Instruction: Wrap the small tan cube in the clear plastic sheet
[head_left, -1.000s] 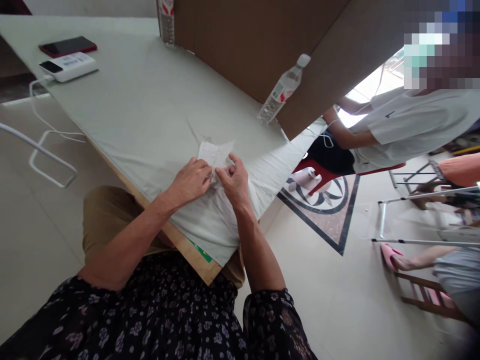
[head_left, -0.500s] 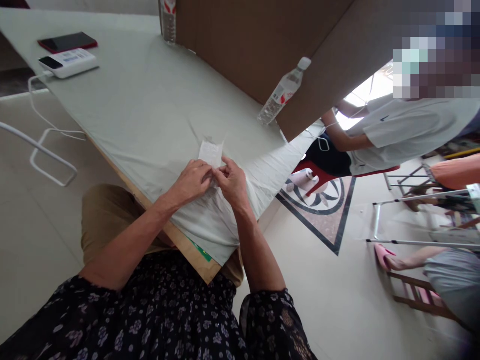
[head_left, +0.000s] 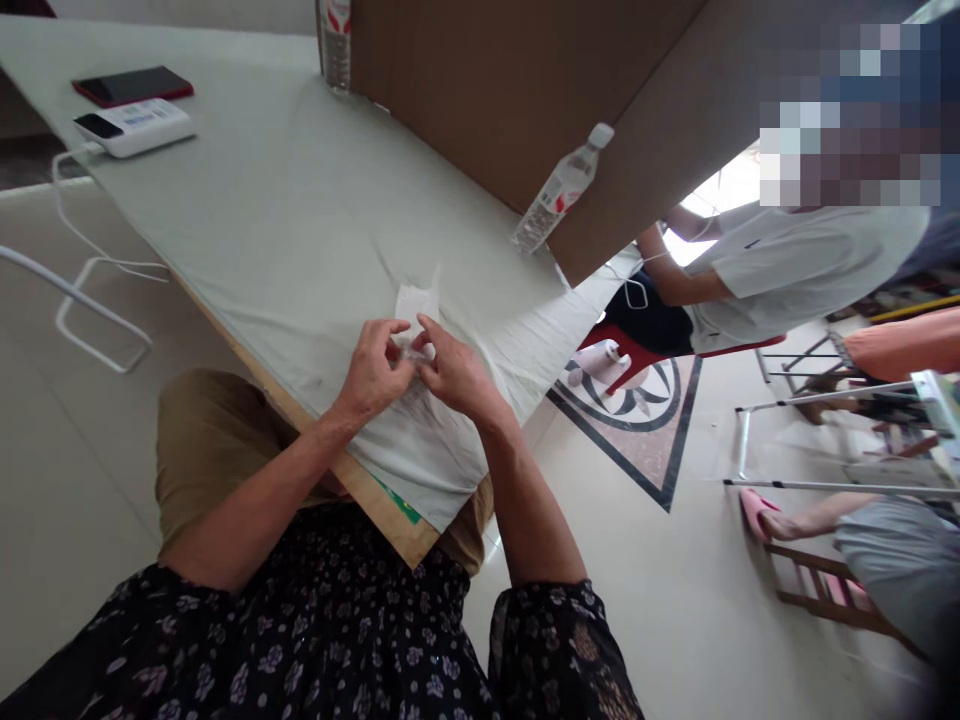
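A small, whitish, see-through plastic packet [head_left: 418,300] lies on the cloth-covered table near its corner, a thin flap sticking up at its far right. My left hand [head_left: 375,368] is at the packet's near left side, fingers curled and thumb pointing inward. From the right, my right hand [head_left: 456,372] meets it, index finger arched over the packet and thumb close to the left thumb. Both hands seem to pinch the packet's near end. The fingers partly hide that end, and its contents cannot be made out.
A clear bottle [head_left: 562,190] stands by a brown cardboard panel [head_left: 480,90]; another bottle [head_left: 337,50] is farther back. A phone [head_left: 133,86] and a white cabled device [head_left: 139,127] lie at the far left. A person in a white shirt [head_left: 810,270] sits at the right.
My fingers have spread from a tight pinch into a more arched hold, index fingers raised from the thumbs. The packet has stayed nearly in place, and the view has shifted slightly.
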